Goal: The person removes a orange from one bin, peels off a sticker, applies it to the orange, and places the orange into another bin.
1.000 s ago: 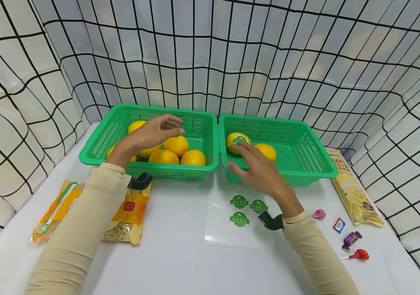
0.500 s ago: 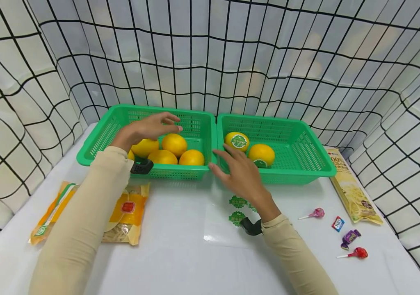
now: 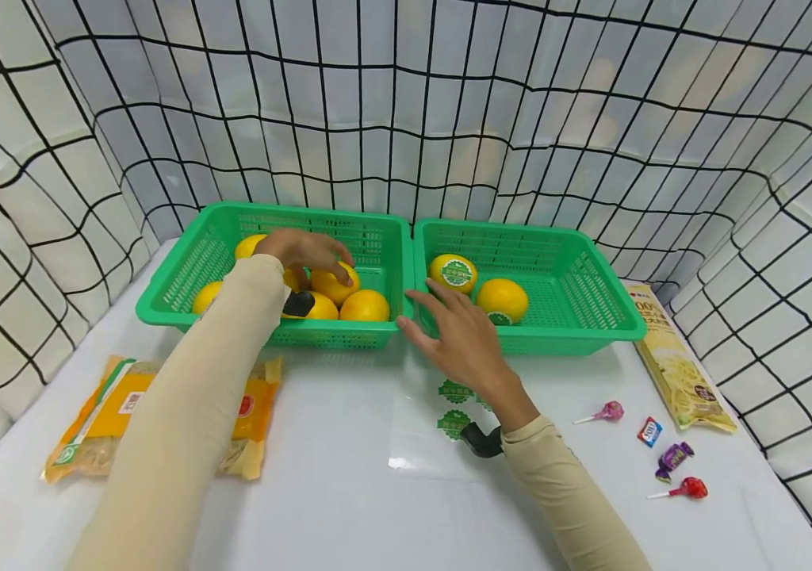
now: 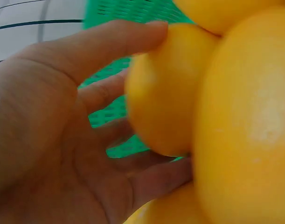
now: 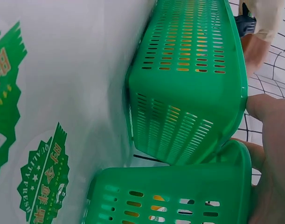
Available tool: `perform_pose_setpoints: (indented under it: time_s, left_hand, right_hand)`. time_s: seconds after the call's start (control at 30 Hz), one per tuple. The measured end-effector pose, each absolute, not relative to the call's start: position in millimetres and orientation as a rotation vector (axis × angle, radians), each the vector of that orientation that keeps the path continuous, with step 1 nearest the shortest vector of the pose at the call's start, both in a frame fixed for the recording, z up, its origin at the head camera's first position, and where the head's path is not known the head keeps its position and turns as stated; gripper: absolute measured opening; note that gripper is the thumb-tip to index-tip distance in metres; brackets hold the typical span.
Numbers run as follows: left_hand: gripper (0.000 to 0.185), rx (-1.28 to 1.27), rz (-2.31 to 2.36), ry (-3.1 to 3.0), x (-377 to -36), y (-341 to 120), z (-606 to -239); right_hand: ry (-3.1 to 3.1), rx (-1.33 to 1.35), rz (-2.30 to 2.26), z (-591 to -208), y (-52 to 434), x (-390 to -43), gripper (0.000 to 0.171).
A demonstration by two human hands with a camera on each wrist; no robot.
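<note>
In the left green basket (image 3: 199,317), my left hand (image 3: 312,252) reaches among several yellow citrus fruits. The left wrist view has my thumb on one yellow citrus fruit (image 4: 168,93), with fingers curled behind and under it. A larger-looking yellow fruit (image 4: 249,116) presses against it on the right. My right hand (image 3: 459,337) lies at the near corner where both baskets meet, fingers loosely spread. Its thumb touches the left basket's rim (image 5: 245,88) in the right wrist view. The right green basket (image 3: 563,297) holds two yellow fruits with green stickers, one fruit (image 3: 453,274) and another (image 3: 503,300).
A clear sheet with green round stickers (image 3: 453,423) lies under my right wrist. An orange food packet (image 3: 102,420) is partly behind my left sleeve. At the right are a noodle packet (image 3: 680,365), lollipops (image 3: 691,488) and wrapped sweets (image 3: 674,457). Black netting surrounds the table.
My left hand has dropped from above the fruits onto one of them. My right hand moved left from the right basket's fruits to the rims, then stayed there.
</note>
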State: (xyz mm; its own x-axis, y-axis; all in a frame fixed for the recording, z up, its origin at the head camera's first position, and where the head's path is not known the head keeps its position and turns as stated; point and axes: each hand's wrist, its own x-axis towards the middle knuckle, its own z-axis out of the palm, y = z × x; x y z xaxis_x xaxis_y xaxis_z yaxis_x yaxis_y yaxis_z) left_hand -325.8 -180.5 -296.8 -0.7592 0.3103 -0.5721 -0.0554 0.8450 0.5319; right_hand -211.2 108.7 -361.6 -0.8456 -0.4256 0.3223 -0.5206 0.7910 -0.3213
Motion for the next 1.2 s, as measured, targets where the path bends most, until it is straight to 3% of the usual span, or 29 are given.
perform_pose_setpoints:
  time_s: [0.33,0.67,0.9,1.2]
  left_hand:
    - [0.064,0.202,0.721,2.376,-328,-186,-306]
    - [0.061,0.414,1.115,2.474,-305,-193,-281]
    - [0.055,0.608,1.292,2.509,-257,-187,-273]
    - [0.059,0.817,1.377,2.238,-160,-164,-304]
  right_hand:
    - [-2.736,0.759,0.597,-361,104,-211,0.054]
    - [-2.75,0.75,0.605,-358,107,-214,0.056]
    - [-2.753,0.736,0.612,-359,112,-216,0.056]
    - [-2.759,0.734,0.605,-361,115,-217,0.059]
